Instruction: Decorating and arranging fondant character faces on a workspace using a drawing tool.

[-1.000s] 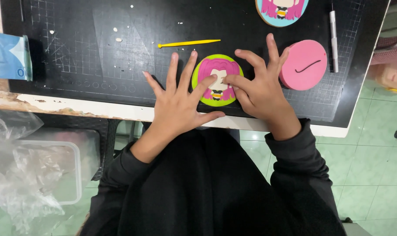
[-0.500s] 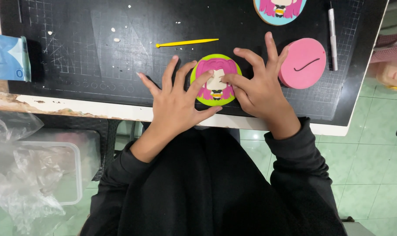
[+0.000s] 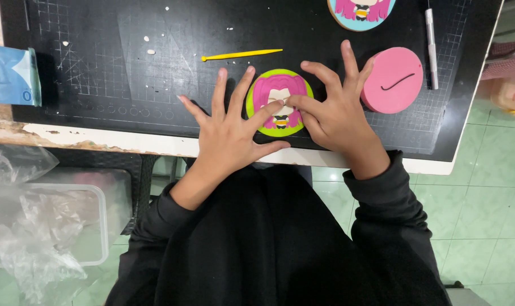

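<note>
Both hands are down on the green round plaque (image 3: 279, 102) with the pink-haired clay figure, which sits on the black cutting mat (image 3: 127, 73) near the table's front edge. Left hand (image 3: 228, 135) is spread flat, fingers fanned, index tip pressing on the figure's face, nothing gripped. Right hand (image 3: 339, 113) is also open, index tip meeting the left one at the same spot. A yellow sculpting tool (image 3: 241, 55) lies just above the plaque, and a pink disc (image 3: 392, 80) sits just right of the right hand.

blue packet (image 3: 8, 76) | far left on black mat's edge | flat, rectangular, white trim
</note>
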